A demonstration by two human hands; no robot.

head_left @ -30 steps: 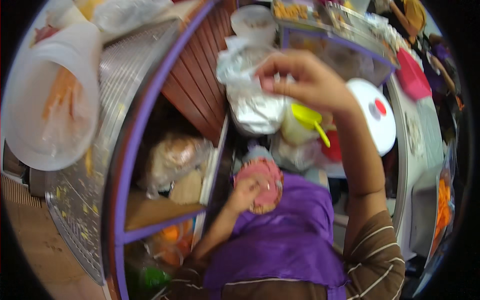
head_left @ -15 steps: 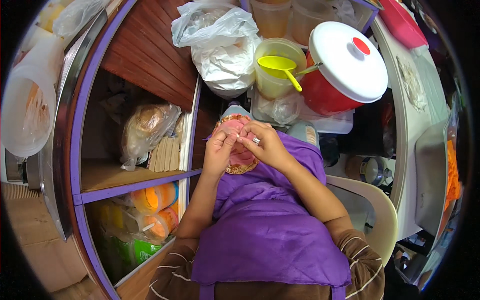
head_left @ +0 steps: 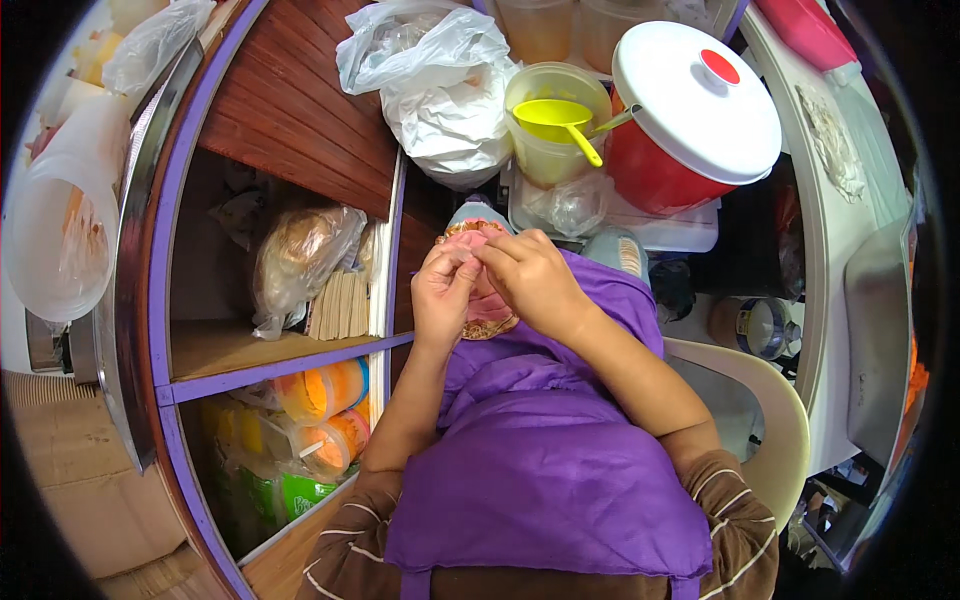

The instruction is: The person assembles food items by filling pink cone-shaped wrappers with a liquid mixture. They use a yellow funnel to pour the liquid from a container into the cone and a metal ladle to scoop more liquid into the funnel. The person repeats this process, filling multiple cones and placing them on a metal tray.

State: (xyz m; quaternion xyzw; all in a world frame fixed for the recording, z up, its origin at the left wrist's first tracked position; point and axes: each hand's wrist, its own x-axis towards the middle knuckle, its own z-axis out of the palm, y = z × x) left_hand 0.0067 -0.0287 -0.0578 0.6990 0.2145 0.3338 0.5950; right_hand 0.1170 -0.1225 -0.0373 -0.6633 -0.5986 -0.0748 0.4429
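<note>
A round flat piece of food [head_left: 487, 308], pink on top with a brown edge, lies on my lap over a purple apron [head_left: 545, 450]. My left hand [head_left: 443, 290] grips its left side with the fingers curled. My right hand [head_left: 530, 272] pinches at its top edge, fingertips meeting those of the left hand. Most of the food is hidden under both hands.
Wooden shelves with purple trim [head_left: 290, 355] stand at my left, holding a bagged bread [head_left: 300, 250], wooden sticks [head_left: 340, 303] and orange tubs [head_left: 325, 390]. Ahead are white plastic bags [head_left: 440, 90], a tub with a yellow spoon [head_left: 555, 115] and a red bucket with white lid [head_left: 690, 100]. A cream chair [head_left: 770, 410] is right.
My right hand came down from the bags on the counter to the food on my lap. Both hands now work on it together. The view has tilted down.
</note>
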